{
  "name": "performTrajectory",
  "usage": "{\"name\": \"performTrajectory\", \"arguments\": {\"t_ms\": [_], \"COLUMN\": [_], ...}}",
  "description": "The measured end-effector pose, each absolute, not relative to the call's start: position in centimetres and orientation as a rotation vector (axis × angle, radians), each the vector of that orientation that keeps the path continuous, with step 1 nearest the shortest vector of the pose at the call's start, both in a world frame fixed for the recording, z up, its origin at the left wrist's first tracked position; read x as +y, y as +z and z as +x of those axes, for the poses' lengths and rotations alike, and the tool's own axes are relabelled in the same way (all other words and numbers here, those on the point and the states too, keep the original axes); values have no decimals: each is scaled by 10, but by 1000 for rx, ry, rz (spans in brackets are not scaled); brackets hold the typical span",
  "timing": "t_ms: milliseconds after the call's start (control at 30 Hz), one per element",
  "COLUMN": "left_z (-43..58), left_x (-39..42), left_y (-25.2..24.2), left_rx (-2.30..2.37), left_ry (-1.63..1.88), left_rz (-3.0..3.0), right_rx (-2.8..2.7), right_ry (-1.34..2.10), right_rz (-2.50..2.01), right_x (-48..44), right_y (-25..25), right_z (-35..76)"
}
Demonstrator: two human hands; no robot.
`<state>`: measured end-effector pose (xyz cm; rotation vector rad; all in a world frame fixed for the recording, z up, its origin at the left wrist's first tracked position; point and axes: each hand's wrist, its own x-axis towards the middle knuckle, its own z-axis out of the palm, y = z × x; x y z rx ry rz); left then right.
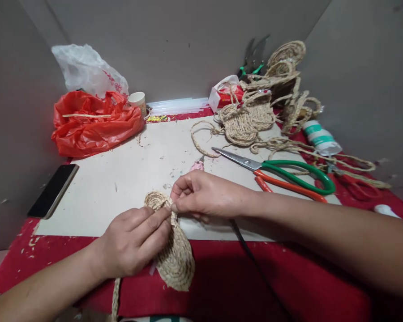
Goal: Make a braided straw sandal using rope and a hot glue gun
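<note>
A sole-shaped piece of coiled straw braid lies slanting over the table's front, its lower end on the red cloth. My left hand is closed over its left side, fingers pressed along the narrow middle. My right hand pinches the sole's upper right edge, its fingertips touching those of the left. Whether a loose strand is between them is hidden. A loose straw braid hangs below my left wrist. Just beyond my right hand shows a pink tool with a metal tip, mostly covered; a black cord runs from under that arm.
Large scissors with green and orange handles lie beyond my right forearm. Straw pieces pile up at back right, beside a white-and-green roll. At left are a phone, a red plastic bag and a paper cup. Clear sticks lie behind.
</note>
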<state>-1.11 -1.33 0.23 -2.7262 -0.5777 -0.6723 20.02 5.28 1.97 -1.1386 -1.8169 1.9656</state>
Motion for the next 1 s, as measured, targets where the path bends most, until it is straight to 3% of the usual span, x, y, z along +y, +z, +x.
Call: {"name": "performTrajectory", "arguments": {"t_ms": [667, 1000], "left_z": [-13, -20], "left_x": [-15, -12], "left_y": [1, 2], "left_rx": [-594, -522], "left_ry": [-497, -737], "left_rz": [-2763, -2777], "right_rx": [-1621, -1474], "right_ry": [2123, 2217], "right_rz": [-1330, -1260], "right_x": [44, 42], "right_y": [12, 20], "right_z": [191, 193]}}
